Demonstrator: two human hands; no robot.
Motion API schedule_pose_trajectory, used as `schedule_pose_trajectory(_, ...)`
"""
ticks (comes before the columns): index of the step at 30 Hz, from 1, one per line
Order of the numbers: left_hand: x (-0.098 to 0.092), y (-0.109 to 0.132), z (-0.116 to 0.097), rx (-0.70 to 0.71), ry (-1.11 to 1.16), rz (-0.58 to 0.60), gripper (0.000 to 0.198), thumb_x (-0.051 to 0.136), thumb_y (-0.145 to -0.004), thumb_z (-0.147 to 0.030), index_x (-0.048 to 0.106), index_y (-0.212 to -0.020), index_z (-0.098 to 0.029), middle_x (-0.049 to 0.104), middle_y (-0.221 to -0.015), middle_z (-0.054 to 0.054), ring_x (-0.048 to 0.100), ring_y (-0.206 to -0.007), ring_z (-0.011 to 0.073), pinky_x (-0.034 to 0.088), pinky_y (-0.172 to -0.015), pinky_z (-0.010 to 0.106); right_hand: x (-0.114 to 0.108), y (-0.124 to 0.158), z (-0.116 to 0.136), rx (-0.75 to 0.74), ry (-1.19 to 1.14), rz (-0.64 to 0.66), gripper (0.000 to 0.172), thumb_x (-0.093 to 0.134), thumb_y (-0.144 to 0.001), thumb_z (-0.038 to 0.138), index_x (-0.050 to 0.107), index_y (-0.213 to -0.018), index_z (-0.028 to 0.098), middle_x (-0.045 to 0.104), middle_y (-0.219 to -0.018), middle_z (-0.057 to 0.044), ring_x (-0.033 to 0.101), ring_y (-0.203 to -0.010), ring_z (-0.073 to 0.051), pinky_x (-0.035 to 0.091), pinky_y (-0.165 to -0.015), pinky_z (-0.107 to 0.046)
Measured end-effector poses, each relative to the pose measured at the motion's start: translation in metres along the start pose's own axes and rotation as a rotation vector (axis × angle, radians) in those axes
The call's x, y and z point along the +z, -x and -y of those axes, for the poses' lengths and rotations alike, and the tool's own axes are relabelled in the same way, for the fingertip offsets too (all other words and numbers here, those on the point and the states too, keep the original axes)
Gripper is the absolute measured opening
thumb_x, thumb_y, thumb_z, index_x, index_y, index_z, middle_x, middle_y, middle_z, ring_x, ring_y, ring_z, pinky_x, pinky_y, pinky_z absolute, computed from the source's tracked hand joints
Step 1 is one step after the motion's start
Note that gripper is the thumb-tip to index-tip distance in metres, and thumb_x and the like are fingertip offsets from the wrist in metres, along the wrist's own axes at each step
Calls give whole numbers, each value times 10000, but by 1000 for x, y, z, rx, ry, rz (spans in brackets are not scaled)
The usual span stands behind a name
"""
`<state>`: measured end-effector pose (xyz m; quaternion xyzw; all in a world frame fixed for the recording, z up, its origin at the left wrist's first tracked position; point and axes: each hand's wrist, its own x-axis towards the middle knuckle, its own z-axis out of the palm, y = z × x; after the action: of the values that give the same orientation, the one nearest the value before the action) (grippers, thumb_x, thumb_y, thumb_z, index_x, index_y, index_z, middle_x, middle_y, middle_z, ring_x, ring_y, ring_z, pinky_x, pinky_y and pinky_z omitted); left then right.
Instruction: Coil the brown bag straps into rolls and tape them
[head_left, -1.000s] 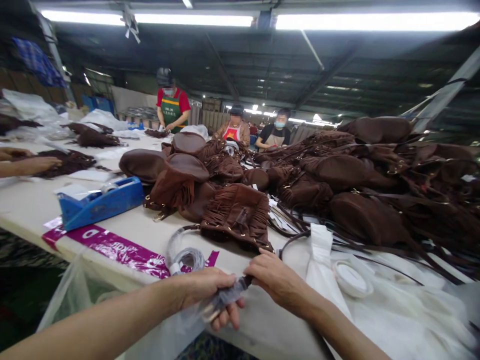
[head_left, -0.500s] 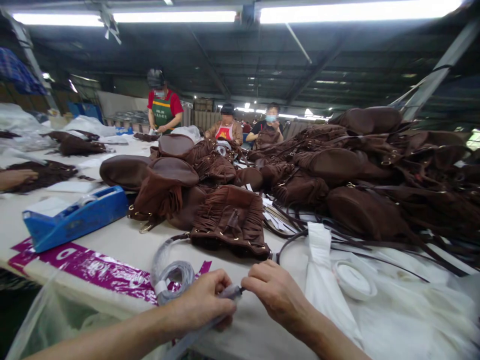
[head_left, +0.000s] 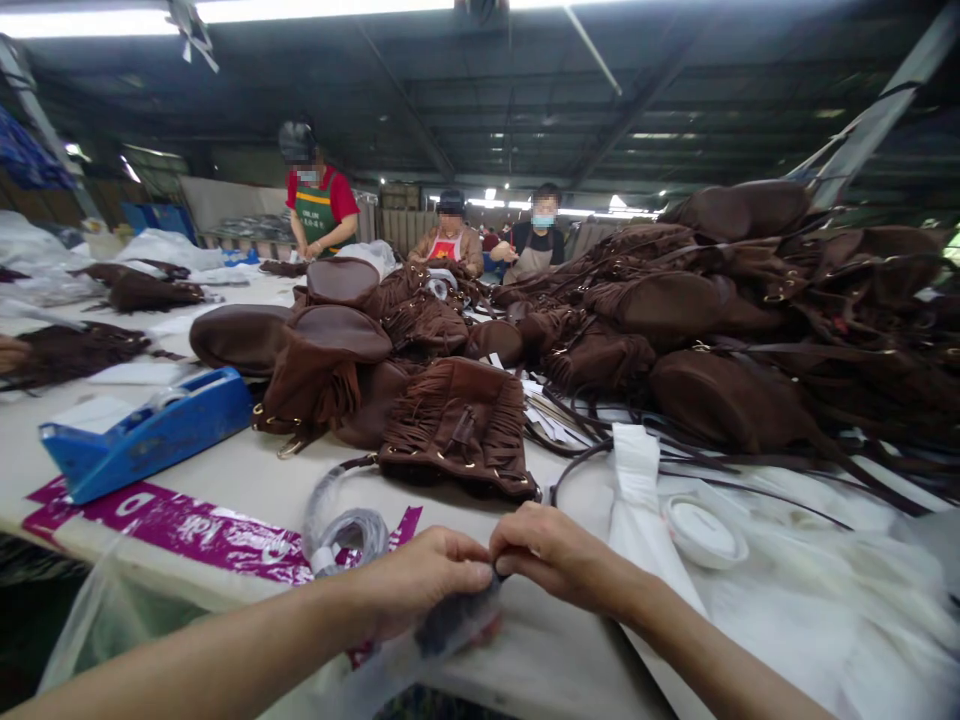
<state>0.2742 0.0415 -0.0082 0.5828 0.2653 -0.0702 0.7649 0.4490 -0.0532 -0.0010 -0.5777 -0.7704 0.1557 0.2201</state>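
My left hand [head_left: 424,582] is closed around a clear plastic sleeve [head_left: 459,622] with something dark bunched inside it, which looks like a strap. My right hand [head_left: 559,552] pinches at the mouth of the sleeve, its fingertips touching those of the left; a dark strap end shows there, mostly hidden. Just left of the hands lies a coil of plastic-wrapped strap [head_left: 364,532], whose dark end runs up to a brown fringed bag [head_left: 459,425] lying on the table [head_left: 300,475] beyond my hands.
A blue tape dispenser [head_left: 150,430] stands at left above a purple printed plastic strip [head_left: 202,530]. Brown bags [head_left: 690,310] are heaped at the back and right. White wrapping sheets [head_left: 810,600] and a white tape roll [head_left: 705,530] lie at right. Several people work across the table.
My hands have come together and the sleeve now bunches over the dark thing beneath my left hand. The view has shifted slightly. At the far left, a co-worker's hand has moved mostly out of view.
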Motion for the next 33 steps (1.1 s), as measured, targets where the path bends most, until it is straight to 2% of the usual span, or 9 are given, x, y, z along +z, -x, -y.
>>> schedule_pose_trajectory(4, 2, 1, -5, -90, 62, 103, 479, 689, -516, -214, 579, -982, -187, 696, -775, 44, 641, -640, 174, 490, -621, 286, -9, 2, 1, 20, -49, 32, 76, 620, -846, 171, 676, -890, 197, 696, -796, 3, 599, -762, -144, 410, -705, -227)
schedule_pose_trajectory(8, 0, 11, -15, -115, -222, 151, 204, 655, -659, -323, 583, -793, -188, 674, -648, 23, 605, -547, 152, 440, -554, 254, -18, 4, 3, 61, -112, 33, 22, 664, -810, 169, 649, -821, 182, 649, -733, 28, 569, -692, -123, 405, -649, -210)
schedule_pose_trajectory(10, 1, 14, -15, -93, -327, 176, 243, 602, -727, -412, 560, -651, -185, 644, -581, 20, 572, -499, 137, 407, -511, 241, -24, 5, 1, 66, -131, 43, 27, 670, -808, 187, 651, -827, 185, 655, -751, 26, 576, -704, -125, 416, -658, -214)
schedule_pose_trajectory(15, 2, 11, -3, -44, -266, 34, 408, 622, -686, -568, 571, -731, -166, 633, -562, 10, 549, -462, 124, 409, -479, 228, -35, 12, -16, -16, -5, 98, 126, 599, -868, 213, 677, -968, 213, 700, -968, -31, 599, -950, -186, 369, -972, -383)
schedule_pose_trajectory(20, 0, 5, 3, -47, -168, 1, 524, 629, -676, -652, 596, -778, -139, 668, -647, 54, 582, -513, 133, 452, -510, 238, -33, 15, -30, 27, 46, 147, 146, 573, -861, 150, 699, -861, 225, 681, -824, 8, 605, -919, -182, 238, -1072, -472)
schedule_pose_trajectory(23, 5, 2, 0, -86, -181, 35, 615, 577, -694, -723, 628, -735, -112, 683, -702, 97, 604, -543, 141, 467, -541, 250, -36, 8, -31, 35, 7, 180, 145, 572, -843, 140, 704, -811, 193, 655, -732, 22, 596, -809, -156, 332, -998, -381)
schedule_pose_trajectory(25, 10, -1, -4, -97, -169, 32, 644, 577, -682, -744, 642, -747, -107, 684, -704, 103, 606, -548, 144, 471, -551, 255, -41, 3, -32, 57, -39, 221, 150, 567, -837, 150, 705, -784, 173, 611, -638, 39, 563, -673, -128, 420, -817, -278)
schedule_pose_trajectory(27, 14, -5, -7, -83, -154, 6, 661, 595, -652, -759, 642, -759, -108, 684, -704, 102, 608, -554, 149, 475, -557, 262, -44, 0, -34, 82, -75, 227, 154, 566, -834, 164, 704, -764, 160, 564, -573, 51, 513, -581, -111, 407, -650, -220)
schedule_pose_trajectory(33, 23, -21, -10, -20, -144, -11, 665, 602, -632, -760, 629, -732, -103, 671, -681, 101, 592, -532, 143, 477, -570, 274, -36, -2, -33, 16, -133, 247, 142, 600, -835, 204, 715, -768, 156, 568, -609, 47, 521, -617, -107, 384, -620, -198)
